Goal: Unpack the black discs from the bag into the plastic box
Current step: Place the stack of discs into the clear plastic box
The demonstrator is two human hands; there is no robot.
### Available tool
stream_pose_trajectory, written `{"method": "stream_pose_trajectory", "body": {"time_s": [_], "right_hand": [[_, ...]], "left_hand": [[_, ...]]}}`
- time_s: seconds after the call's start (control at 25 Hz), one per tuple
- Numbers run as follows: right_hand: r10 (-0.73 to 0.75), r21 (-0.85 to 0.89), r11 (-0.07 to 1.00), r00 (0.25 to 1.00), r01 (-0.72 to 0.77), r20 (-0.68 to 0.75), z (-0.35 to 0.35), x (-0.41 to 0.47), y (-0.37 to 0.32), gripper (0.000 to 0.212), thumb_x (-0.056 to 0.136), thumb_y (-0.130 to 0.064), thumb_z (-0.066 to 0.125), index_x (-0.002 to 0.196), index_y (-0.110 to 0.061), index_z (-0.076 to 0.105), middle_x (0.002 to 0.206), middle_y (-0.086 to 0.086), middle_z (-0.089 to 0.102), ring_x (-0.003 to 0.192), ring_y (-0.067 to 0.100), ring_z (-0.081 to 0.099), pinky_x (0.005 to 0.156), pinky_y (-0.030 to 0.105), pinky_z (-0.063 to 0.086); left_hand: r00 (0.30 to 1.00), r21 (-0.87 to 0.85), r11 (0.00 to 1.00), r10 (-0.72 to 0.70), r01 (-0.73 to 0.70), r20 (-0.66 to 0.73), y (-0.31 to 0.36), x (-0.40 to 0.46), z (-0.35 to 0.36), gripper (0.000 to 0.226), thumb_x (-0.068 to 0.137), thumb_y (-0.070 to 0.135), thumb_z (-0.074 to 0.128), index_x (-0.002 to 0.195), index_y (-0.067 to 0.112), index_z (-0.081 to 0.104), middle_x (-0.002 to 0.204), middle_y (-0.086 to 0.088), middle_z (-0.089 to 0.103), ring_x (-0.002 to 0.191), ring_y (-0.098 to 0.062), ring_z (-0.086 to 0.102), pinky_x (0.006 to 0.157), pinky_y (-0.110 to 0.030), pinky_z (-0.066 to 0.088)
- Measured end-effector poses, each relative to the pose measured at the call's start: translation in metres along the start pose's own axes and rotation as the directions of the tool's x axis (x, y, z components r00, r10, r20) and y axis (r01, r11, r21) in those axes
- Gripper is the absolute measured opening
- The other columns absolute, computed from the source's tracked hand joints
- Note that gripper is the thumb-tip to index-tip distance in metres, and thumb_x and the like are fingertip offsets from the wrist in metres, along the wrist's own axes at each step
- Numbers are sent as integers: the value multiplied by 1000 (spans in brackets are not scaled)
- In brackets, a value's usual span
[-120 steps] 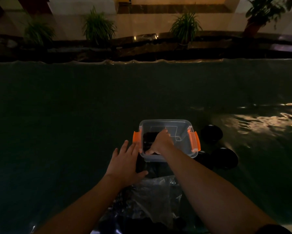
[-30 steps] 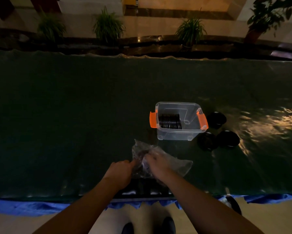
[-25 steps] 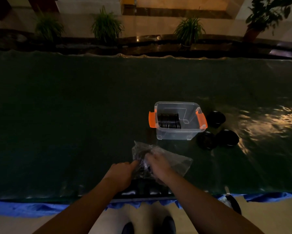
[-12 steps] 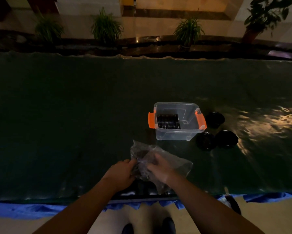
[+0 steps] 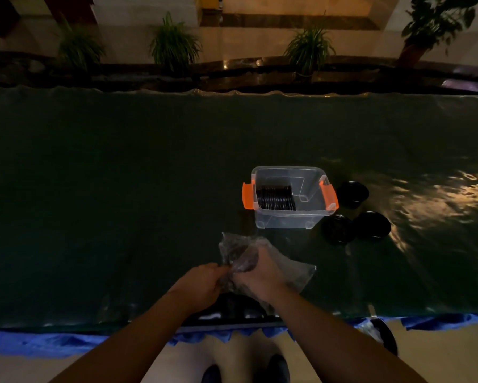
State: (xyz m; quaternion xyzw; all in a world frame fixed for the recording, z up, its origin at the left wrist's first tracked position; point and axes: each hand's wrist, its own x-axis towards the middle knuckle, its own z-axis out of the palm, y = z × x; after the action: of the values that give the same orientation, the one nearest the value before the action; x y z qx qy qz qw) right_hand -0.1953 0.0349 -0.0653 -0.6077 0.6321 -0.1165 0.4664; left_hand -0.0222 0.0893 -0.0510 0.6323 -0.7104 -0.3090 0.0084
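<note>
A crumpled clear plastic bag (image 5: pixel 293 270) lies on the dark table near its front edge. My left hand (image 5: pixel 202 284) pinches the bag's left side, and my right hand (image 5: pixel 257 275) grips the bag from above. Dark contents show dimly through the plastic. Beyond the bag stands a clear plastic box (image 5: pixel 287 217) with orange latches. A row of black discs (image 5: pixel 275 199) stands on edge in its left half.
Three black round lids or bowls (image 5: pixel 352 193) sit just right of the box. The dark green table cover (image 5: pixel 122 203) stretches wide to the left and back. Blue tape runs along the front edge; potted plants stand beyond the far edge.
Since the oldest frame my right hand left the box and both hands took hold of the bag. Over the last second my right hand shifted its grip on the plastic.
</note>
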Motion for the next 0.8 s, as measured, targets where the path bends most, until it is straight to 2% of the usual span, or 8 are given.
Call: {"method": "stream_pose_trajectory", "body": {"time_s": [0.12,0.2,0.28,0.36,0.48,0.56,0.72,0.8], "right_hand": [[-18,-22,1000,999,19,26,-11,1,1,91,56,-65,81,136,-39,44,104,-22,55,101,3,58,88,26,53],[-30,-18,999,998,31,56,-21,0,5,89,63,-58,86,139,-37,45,99,-23,55,92,-1,60,71,8,46],[-50,-64,996,996,55,76,-32,-1,9,72,75,-40,87,138,-33,52,95,-24,58,97,4,67,64,5,45],[-40,-58,997,998,43,49,-41,-3,13,66,80,-31,85,138,-30,54,108,-17,65,112,14,67,80,11,49],[19,-58,998,997,-24,-80,-62,-7,14,78,81,-34,85,148,-25,45,135,1,64,125,23,61,107,41,48],[-5,-46,999,989,-2,-147,-75,-5,10,80,81,-34,85,148,-25,43,134,1,64,124,25,61,107,47,49],[-45,-71,997,983,32,-179,-95,-1,-1,70,77,-31,86,136,-32,47,108,-16,58,111,18,64,93,41,54],[-48,-88,996,986,34,-159,-104,-1,2,68,75,-30,86,132,-31,49,107,-14,63,105,17,65,90,42,56]], "left_hand": [[1000,50,999,-6,7,-10,0,0,-3,43,99,26,51,142,27,52,125,-12,61,109,-29,62,90,-33,45],[999,74,997,-38,39,-20,0,1,-5,44,100,28,52,144,27,50,126,-11,59,109,-27,62,91,-33,45],[996,96,991,-89,92,-31,-4,2,-11,46,100,32,54,146,27,47,127,-9,57,109,-25,62,92,-34,47],[986,118,979,-161,165,-43,-10,1,-18,47,98,37,56,143,28,47,126,-8,57,107,-24,63,90,-35,50],[962,180,947,-251,267,-107,-12,-3,-26,41,93,50,61,126,27,56,118,-4,61,98,-20,65,80,-32,52],[949,217,928,-271,302,-161,-8,-3,-30,35,92,51,61,115,26,58,112,-3,64,92,-20,66,72,-31,49],[926,253,898,-308,359,-219,3,-4,-42,32,90,57,60,101,27,58,98,4,60,75,-12,57,62,-28,43],[895,264,861,-379,434,-235,2,-8,-50,28,92,52,60,102,26,60,101,3,64,78,-13,61,63,-27,45]]}}
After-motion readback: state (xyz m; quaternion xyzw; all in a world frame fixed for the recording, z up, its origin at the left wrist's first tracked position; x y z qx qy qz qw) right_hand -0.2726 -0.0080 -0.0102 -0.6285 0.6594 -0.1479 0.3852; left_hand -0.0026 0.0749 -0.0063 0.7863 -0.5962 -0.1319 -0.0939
